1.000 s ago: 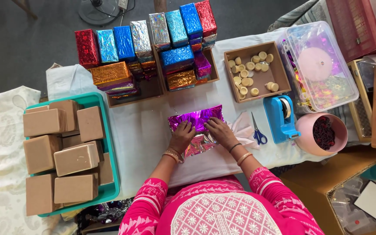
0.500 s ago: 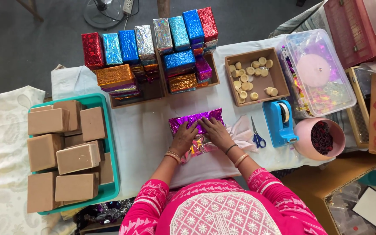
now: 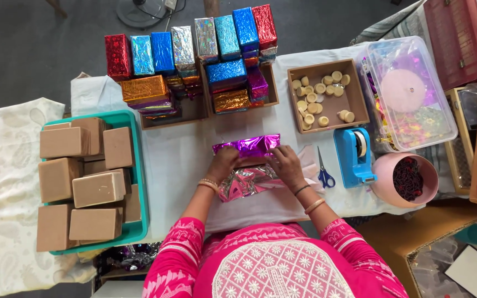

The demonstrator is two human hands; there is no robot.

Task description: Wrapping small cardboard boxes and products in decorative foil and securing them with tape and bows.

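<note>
Teal tray [image 3: 139, 182] of brown boxes [image 3: 92, 187]; blue tape dispenser [image 3: 353, 157] beside scissors [image 3: 323, 171].

Bare cloth lies open left of the purple foil [image 3: 247, 147]; scissors [image 3: 323, 172] and tape dispenser [image 3: 354, 157] crowd the right.
</note>
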